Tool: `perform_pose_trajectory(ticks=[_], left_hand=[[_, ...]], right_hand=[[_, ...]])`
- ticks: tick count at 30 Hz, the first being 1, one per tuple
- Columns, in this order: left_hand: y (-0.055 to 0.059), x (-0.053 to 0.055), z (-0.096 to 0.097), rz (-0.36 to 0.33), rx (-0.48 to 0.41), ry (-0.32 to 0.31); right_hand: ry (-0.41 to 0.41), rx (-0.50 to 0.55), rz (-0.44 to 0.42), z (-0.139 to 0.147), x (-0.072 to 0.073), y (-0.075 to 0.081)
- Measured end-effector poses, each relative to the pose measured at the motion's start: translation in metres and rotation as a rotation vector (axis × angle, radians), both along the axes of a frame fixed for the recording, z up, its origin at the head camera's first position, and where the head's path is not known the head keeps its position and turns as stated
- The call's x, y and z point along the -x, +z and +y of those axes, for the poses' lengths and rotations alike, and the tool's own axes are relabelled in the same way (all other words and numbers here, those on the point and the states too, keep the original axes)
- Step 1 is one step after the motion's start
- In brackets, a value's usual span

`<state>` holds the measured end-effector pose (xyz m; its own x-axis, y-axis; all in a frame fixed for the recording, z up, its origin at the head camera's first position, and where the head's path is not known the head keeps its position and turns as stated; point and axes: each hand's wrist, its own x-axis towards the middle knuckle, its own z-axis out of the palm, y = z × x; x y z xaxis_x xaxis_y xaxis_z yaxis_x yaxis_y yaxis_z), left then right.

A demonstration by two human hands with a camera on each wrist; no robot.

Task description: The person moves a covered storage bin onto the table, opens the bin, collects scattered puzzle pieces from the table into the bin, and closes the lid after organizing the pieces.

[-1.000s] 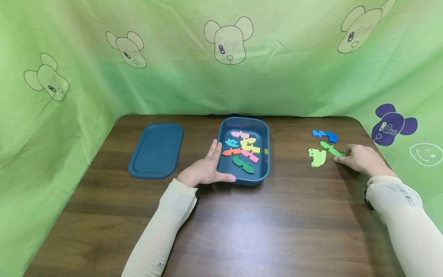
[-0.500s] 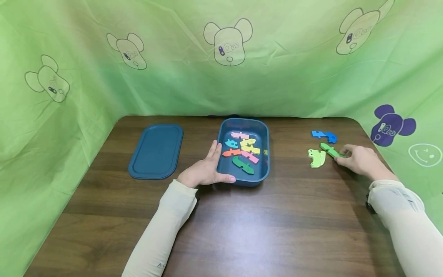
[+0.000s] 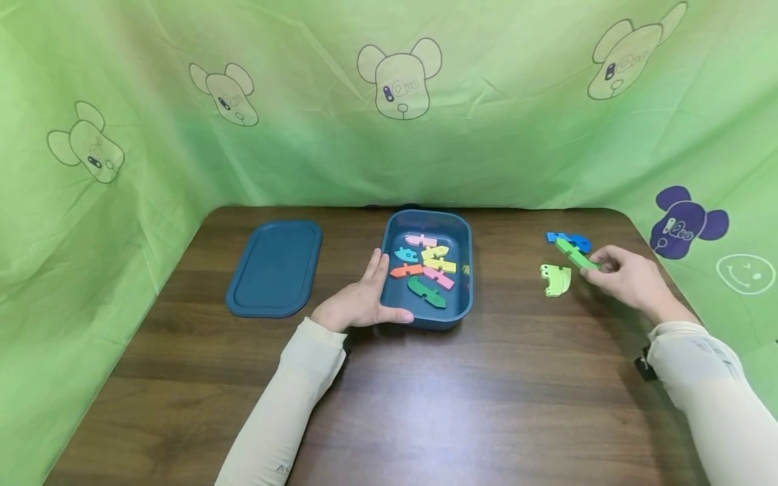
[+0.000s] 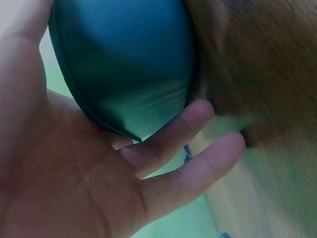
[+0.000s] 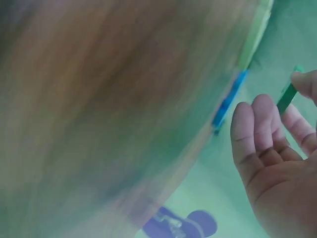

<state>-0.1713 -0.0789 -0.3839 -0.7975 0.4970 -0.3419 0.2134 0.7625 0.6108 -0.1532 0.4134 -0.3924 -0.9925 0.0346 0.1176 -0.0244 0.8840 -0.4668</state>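
My right hand (image 3: pixel 626 278) pinches a flat, notched green puzzle piece (image 3: pixel 574 252) between thumb and fingers, lifted a little off the table. In the right wrist view the green piece (image 5: pixel 287 96) shows at the thumb tip. Against the left wall and near corner of a blue box (image 3: pixel 467 297) rests my left hand (image 3: pixel 358 297), thumb and fingers spread; the left wrist view shows its fingertips touching the table beside the box's wall (image 4: pixel 129 59). Several notched pieces lie inside the box, among them a dark green piece (image 3: pixel 428 292) and an orange one (image 3: pixel 406 271).
Left of the box lies its flat blue lid (image 3: pixel 273 270). A light green crocodile-head piece (image 3: pixel 558 280) and a blue piece (image 3: pixel 580 243) lie on the wooden table (image 3: pixel 498 378) near my right hand. Green cloth (image 3: pixel 304 155) hangs behind and at both sides.
My right hand has raised the green piece off the table and shifted it slightly left and away, now partly over the blue piece. The left hand stays at the box.
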Motion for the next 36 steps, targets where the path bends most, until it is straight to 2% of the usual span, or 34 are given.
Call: perform_pose_trajectory(ticks=[4,12,18,24,31,36], left_hand=[[0.000,0.000,0.000,0.000,0.004,0.002],[0.000,0.000,0.000,0.004,-0.006,0.003],[0.000,-0.001,0.001,0.004,-0.004,0.001],[-0.001,-0.001,0.001,0.009,0.000,0.000],[-0.001,-0.001,0.000,0.001,0.002,0.003],[0.000,-0.001,0.000,-0.003,-0.008,0.007]], right_hand=[[0.019,0.107,-0.002,-0.015,-0.001,0.004],[0.123,0.299,-0.018,-0.048,0.000,0.014],[0.184,0.368,-0.032,-0.070,0.000,0.022],[0.220,0.392,-0.073,-0.085,0.005,0.024],[0.256,0.487,-0.159,-0.107,0.007,0.030],[0.290,0.513,-0.196,-0.124,0.007,0.035]])
